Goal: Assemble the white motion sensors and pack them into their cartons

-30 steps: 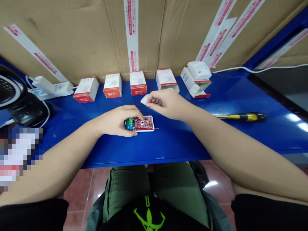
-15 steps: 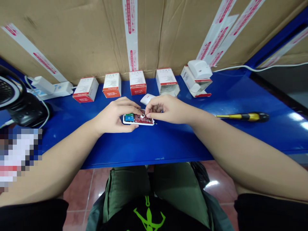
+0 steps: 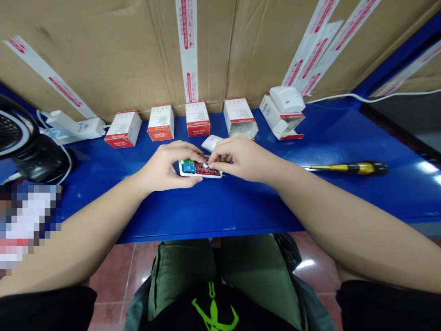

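Observation:
An opened white detector housing point(image 3: 184, 174) lies low over the blue table, showing a red circuit board point(image 3: 207, 171) and a blue-green battery point(image 3: 189, 166). Around its left end my left hand point(image 3: 164, 166) is closed, thumb along the near edge and fingers over the far side. My right hand point(image 3: 239, 158) has its thumb and index finger pinched together at the board, beside a small round white part point(image 3: 206, 165). Whatever sits between those fingertips is hidden. A loose white cover point(image 3: 210, 142) rests just behind, partly covered by my right hand.
Several red-and-white boxes, one of them here point(image 3: 161, 123), line the back by a cardboard wall point(image 3: 113, 55). Another white detector point(image 3: 287, 99) rests on the rightmost open box point(image 3: 275, 117). A yellow-black screwdriver point(image 3: 361, 168) lies right; a power strip point(image 3: 91, 128) and black device point(image 3: 37, 151) stand left.
Both hands and the housing have shifted very slightly to the right in view. The grip of my left hand and the pinch of my right look the same.

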